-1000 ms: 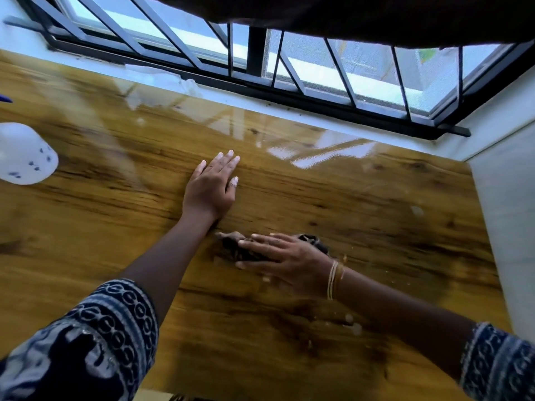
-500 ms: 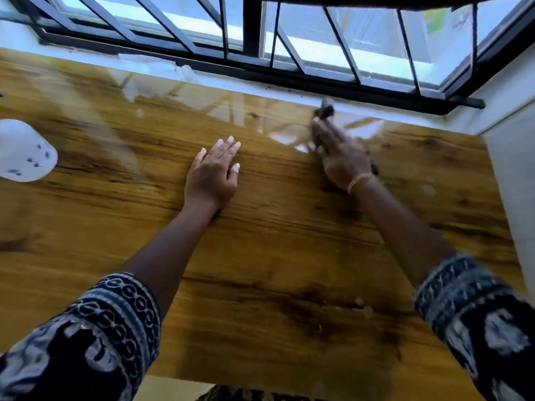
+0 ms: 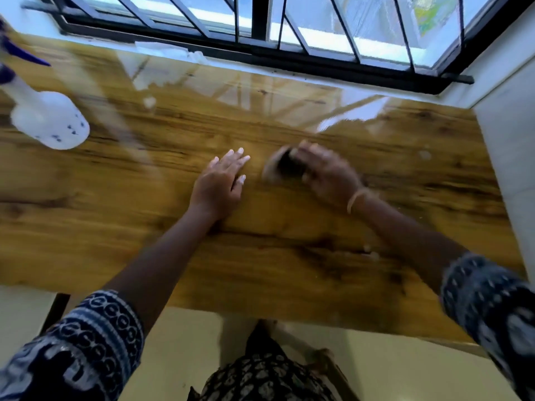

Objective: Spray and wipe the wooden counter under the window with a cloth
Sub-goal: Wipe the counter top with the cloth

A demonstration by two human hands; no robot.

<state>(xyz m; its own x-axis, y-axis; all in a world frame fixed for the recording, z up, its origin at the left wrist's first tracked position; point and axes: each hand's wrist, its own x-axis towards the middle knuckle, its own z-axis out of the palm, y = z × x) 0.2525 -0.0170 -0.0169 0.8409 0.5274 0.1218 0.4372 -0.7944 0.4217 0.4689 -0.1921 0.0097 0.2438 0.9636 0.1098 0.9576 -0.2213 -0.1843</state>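
The glossy wooden counter (image 3: pixel 115 215) runs under the barred window. My left hand (image 3: pixel 220 183) lies flat on it near the middle, fingers straight. Just to its right my right hand (image 3: pixel 327 172) is blurred and presses a dark cloth (image 3: pixel 285 166) against the wood; the fingers cover most of the cloth. A white spray bottle (image 3: pixel 52 120) with a blue-purple trigger head lies on its side at the far left of the counter.
The black window grille (image 3: pixel 260 33) and white sill border the counter's far edge. A white wall (image 3: pixel 512 157) closes off the right end. Pale floor tiles (image 3: pixel 179 345) show below the counter's near edge. A few white specks (image 3: pixel 372 253) sit on the wood.
My right hand with the cloth has swept from near the window back toward me and left, ending beside my left hand. My left hand has stayed flat in place. The view has tilted downward.
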